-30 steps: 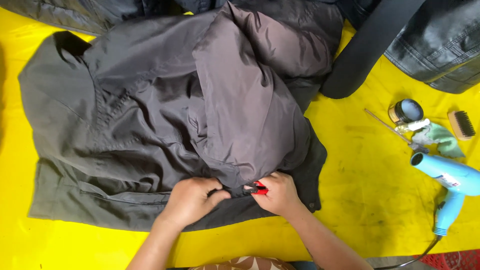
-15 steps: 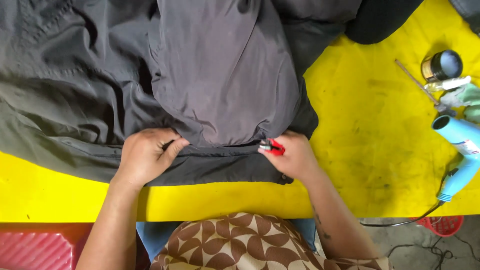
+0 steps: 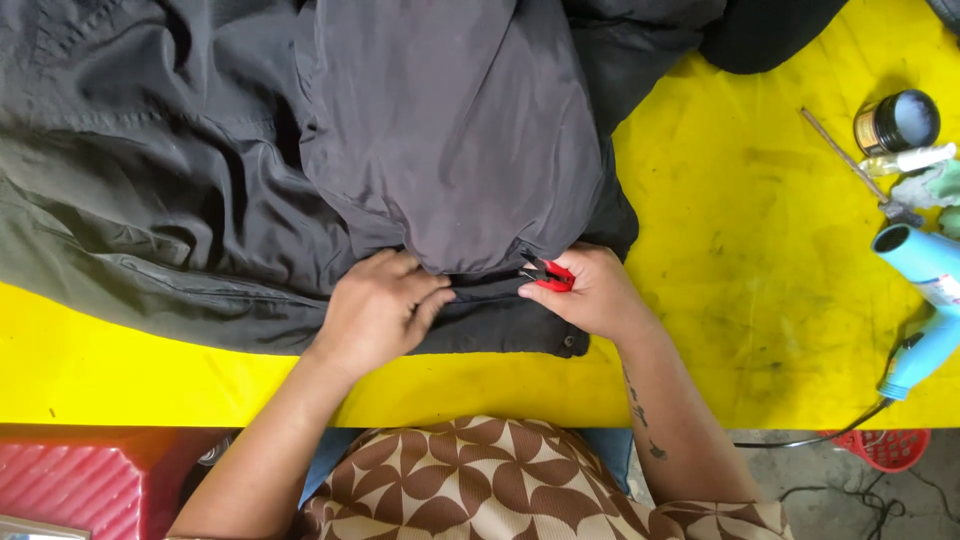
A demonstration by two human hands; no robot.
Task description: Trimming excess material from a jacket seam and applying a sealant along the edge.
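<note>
Now right hand (image 3: 595, 295) clamps red snips (image 3: 548, 276); left hand (image 3: 378, 310) presses dark jacket (image 3: 300, 150), fingers together.

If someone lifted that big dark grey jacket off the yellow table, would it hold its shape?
Probably not. The dark grey fabric jacket lies in soft folds and creases, so it would likely droop. Its smooth sheen suggests it could slide on the yellow table. It looks bulky, perhaps light for its size.
</note>
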